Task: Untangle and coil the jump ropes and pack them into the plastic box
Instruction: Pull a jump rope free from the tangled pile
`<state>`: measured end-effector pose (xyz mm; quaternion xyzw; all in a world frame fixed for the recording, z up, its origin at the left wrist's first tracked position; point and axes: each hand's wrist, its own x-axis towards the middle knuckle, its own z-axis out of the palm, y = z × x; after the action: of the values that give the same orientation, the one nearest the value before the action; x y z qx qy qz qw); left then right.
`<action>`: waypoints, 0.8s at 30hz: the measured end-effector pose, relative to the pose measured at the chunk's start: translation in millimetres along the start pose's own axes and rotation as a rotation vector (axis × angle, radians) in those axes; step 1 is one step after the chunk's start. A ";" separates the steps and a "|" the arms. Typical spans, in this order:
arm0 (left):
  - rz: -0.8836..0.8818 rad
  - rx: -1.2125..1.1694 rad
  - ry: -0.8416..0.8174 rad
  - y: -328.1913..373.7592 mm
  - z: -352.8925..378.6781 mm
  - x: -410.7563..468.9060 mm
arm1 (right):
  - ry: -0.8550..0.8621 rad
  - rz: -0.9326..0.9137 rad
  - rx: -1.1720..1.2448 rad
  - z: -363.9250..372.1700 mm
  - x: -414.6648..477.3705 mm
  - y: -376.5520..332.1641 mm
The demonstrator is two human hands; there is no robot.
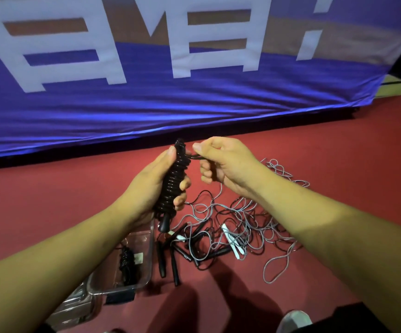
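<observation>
My left hand (156, 183) grips a black jump rope (174, 181) wound in tight turns around its handles, held upright at mid-frame. My right hand (223, 162) pinches the free end of that rope near the top of the bundle. Below, on the red floor, lies a tangled pile of grey and black ropes (240, 227) with black handles (174, 263) and white handles (234, 243). A clear plastic box (146, 270) stands at lower left, partly hidden by my left forearm, with one coiled black rope (127, 263) inside.
A blue banner with large white letters (170, 92) hangs across the back, its lower edge near the floor. A clear lid (74, 308) lies in front of the box. My shoe (293, 320) shows at the bottom right. Red floor (350, 152) stretches to the right.
</observation>
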<state>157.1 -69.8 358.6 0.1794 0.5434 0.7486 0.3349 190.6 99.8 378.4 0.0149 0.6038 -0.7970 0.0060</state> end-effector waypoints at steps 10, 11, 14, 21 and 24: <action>-0.126 -0.215 -0.030 5.6 4.2 -4.5 | -0.105 -0.090 -0.047 0.1 -3.2 -6.2; -0.147 -0.220 -0.033 5.3 4.0 -5.5 | -0.058 -0.138 -0.133 -0.2 -2.1 -5.7; -0.195 -0.221 -0.040 4.6 4.5 -8.0 | 0.007 -0.183 -0.112 0.8 -1.0 -5.3; -0.241 -0.256 -0.046 13.5 3.4 -9.1 | -0.071 -0.056 0.255 5.8 -2.1 -7.0; -0.253 -0.253 -0.053 14.7 1.2 -9.6 | -0.029 -0.043 0.303 8.2 -0.5 -6.7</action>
<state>160.3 -78.4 373.7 0.0857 0.4539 0.7580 0.4605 190.8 93.8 387.1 -0.0090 0.4764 -0.8792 -0.0047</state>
